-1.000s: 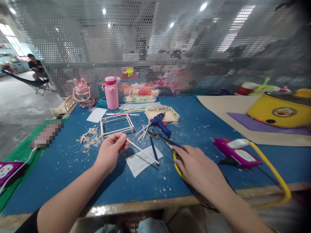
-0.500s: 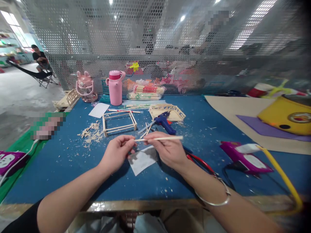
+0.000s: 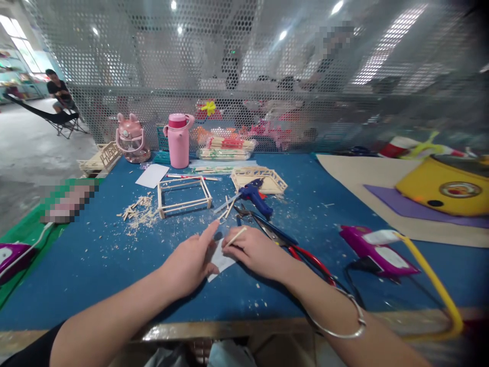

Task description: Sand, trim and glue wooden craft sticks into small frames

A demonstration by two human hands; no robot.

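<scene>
My right hand (image 3: pixel 262 252) is closed on a thin wooden stick (image 3: pixel 236 236), which slants up between its fingers over a piece of white paper (image 3: pixel 220 261). My left hand (image 3: pixel 189 262) lies beside the paper's left edge, index finger stretched forward and thumb apart; no held object shows in it. Just beyond the hands are a blue glue gun (image 3: pixel 260 199), a few loose sticks (image 3: pixel 229 208) and red-handled pliers (image 3: pixel 282 237). A box-shaped frame of sticks (image 3: pixel 185 205) stands further left, and a low stick-built tray (image 3: pixel 277 189) sits behind the glue gun.
Wood scraps (image 3: pixel 139 211) are strewn on the blue tabletop (image 3: pixel 114 285). Two pink bottles, a pink flask (image 3: pixel 178 142) among them, and bagged sticks (image 3: pixel 226 148) line the perforated screen (image 3: pixel 153 61). At right are a purple device (image 3: pixel 382 252), a yellow saw-like frame (image 3: pixel 431 272) and a yellow pot (image 3: pixel 446 183).
Both hands have come down toward the paper. My left hand has let go of the stick's end and its index finger is straightened; the stick now points differently in my right hand.
</scene>
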